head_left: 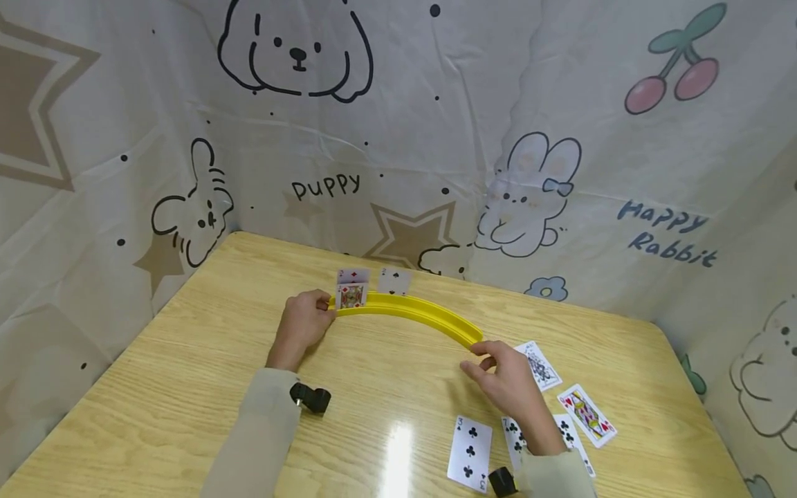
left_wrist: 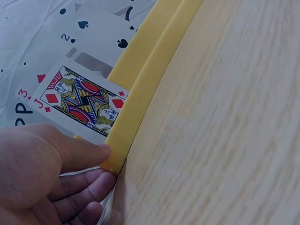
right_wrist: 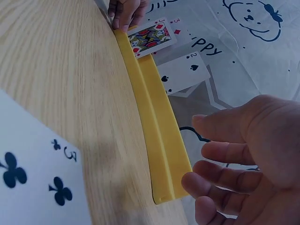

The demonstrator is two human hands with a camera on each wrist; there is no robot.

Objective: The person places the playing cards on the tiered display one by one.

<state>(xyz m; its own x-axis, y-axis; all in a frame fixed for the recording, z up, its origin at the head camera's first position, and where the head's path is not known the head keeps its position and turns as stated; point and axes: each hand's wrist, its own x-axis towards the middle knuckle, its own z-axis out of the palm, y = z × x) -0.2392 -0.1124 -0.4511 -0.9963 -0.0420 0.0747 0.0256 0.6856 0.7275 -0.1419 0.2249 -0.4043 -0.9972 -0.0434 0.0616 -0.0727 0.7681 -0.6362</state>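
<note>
A curved yellow playing card holder (head_left: 423, 311) lies on the table. My left hand (head_left: 304, 321) pinches its left end, with the thumb (left_wrist: 89, 152) on the near wall and fingers at the end. Upright in the slot beside that hand stands the jack of diamonds (left_wrist: 84, 101), in front of a three of diamonds (head_left: 353, 275). Further right along the holder stands a two of spades (head_left: 395, 281). At the holder's right end is my right hand (head_left: 504, 377), its fingers loosely bent with nothing between them and a fingertip right at the holder's edge.
Around my right forearm lie several loose face-up cards: a three of clubs (head_left: 470, 453), a queen of hearts (head_left: 587, 415), a black-and-white picture card (head_left: 540, 365) and clubs partly under the arm. A patterned cloth (head_left: 398, 138) hangs behind the wooden table (head_left: 187, 332).
</note>
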